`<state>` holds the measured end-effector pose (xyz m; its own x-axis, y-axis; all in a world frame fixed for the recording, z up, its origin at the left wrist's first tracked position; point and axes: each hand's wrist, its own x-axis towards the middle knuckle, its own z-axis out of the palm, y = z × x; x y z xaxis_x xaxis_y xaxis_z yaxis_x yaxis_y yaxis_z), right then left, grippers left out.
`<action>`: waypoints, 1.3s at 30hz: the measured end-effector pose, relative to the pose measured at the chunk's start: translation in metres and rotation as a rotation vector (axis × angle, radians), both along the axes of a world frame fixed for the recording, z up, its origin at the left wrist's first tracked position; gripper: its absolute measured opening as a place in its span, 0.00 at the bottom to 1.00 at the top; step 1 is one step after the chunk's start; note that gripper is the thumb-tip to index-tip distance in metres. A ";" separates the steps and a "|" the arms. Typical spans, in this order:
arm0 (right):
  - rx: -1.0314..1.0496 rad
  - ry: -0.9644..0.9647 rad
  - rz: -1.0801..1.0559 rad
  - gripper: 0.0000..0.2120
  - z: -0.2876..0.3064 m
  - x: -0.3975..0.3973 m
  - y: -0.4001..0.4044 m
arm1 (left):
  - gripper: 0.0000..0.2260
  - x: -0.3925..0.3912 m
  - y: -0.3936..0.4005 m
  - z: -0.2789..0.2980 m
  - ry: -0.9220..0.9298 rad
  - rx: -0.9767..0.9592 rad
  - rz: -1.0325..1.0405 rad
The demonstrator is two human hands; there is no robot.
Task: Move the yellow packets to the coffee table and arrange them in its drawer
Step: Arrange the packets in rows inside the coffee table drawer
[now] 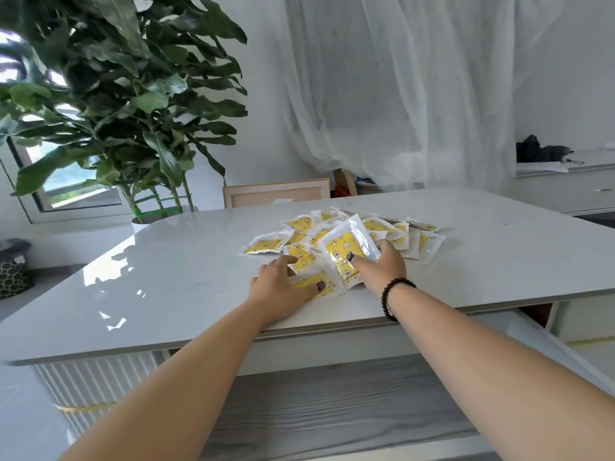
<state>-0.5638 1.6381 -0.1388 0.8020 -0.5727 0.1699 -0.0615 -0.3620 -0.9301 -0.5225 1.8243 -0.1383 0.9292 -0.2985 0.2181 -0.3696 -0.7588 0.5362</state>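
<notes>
- Two bare arms reach forward over the near edge of the tabletop (186, 277), a glossy pale slab with rounded corners that mirrors the window light.
- Left hand (283, 287) lies flat on a packet (314, 285) close to the near edge, its fingers (278, 265) straight and slightly spread, pressing rather than gripping.
- Right hand (382, 266), with a dark bead bracelet (392, 296) at the wrist, grips a small stack of packets (346, 252) tilted up off the surface, thumb on the front face and fingers curled behind.
- Pile (346, 232) of yellow packets sits just beyond both hands, near the middle of the tabletop, loosely overlapping.
- Packets are flat rectangles, yellow print with small star and moon shapes, sealed in clear, shiny film with white borders; they look slippery and light.
- Gathering appears to be the step in hand. To do it well, I judge the left hand should slide loose packets toward the held stack, squaring the edges before lifting, since slick film will likely fan out.
- Beyond the far edge stand a broad-leaved plant (133, 94), a framed panel (276, 193) and sheer white curtains (416, 94).
</notes>
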 end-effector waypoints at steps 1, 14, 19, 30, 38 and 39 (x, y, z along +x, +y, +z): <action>0.011 -0.010 -0.013 0.25 -0.001 0.001 0.000 | 0.33 -0.001 0.002 0.001 0.041 -0.071 -0.005; 0.197 -0.130 -0.032 0.22 0.002 0.003 -0.003 | 0.12 0.000 0.035 0.011 0.416 -0.877 0.020; 0.314 -0.158 0.093 0.15 0.000 0.005 -0.002 | 0.03 0.007 0.037 0.012 0.418 -1.095 0.111; 0.669 -0.227 0.378 0.10 0.005 0.013 0.048 | 0.05 0.004 0.040 0.018 0.519 -1.238 0.073; 0.814 -0.274 0.308 0.16 0.003 0.015 0.038 | 0.08 0.004 0.040 0.019 0.580 -1.064 -0.004; 0.772 -0.269 0.268 0.15 0.001 0.017 0.040 | 0.10 0.005 0.041 0.020 0.609 -1.079 -0.003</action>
